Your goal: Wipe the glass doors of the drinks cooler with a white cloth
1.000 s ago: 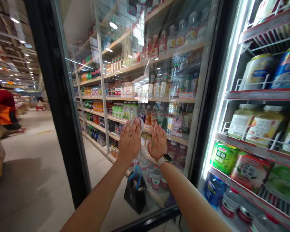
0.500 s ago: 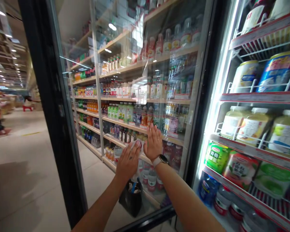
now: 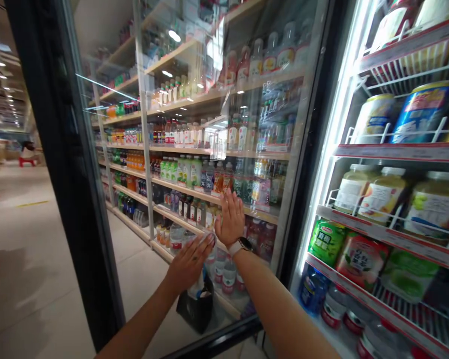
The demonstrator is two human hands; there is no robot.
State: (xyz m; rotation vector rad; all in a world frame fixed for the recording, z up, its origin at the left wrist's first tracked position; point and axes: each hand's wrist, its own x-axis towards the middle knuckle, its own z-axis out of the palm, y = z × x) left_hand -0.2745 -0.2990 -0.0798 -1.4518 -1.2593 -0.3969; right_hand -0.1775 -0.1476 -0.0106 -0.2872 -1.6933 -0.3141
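The open glass door (image 3: 252,199) of a lit drinks cooler stands before me, with a black frame. My right hand (image 3: 230,219) lies against the glass, palm towards it, fingers straight up; a watch (image 3: 243,244) is on that wrist. Lower and to the left, my left hand (image 3: 190,262) is stretched flat at the glass, fingers pointing up and right. A small dark spot shows at its fingertips; what it is I cannot make out. Whether anything lies under either palm is hidden. Through the pane, a black bag (image 3: 195,311) with things inside stands on the floor.
Right of the door, cooler shelves (image 3: 381,227) carry bottles, cans and a green drink pack (image 3: 327,243). Behind the glass, wooden shelves (image 3: 187,188) hold rows of drinks. Pale floor (image 3: 26,249) runs left, with a red stool (image 3: 27,162) far off.
My left hand has slid down and left across the glass. My right hand stays flat, slightly left of before. The view has turned a little to the right.
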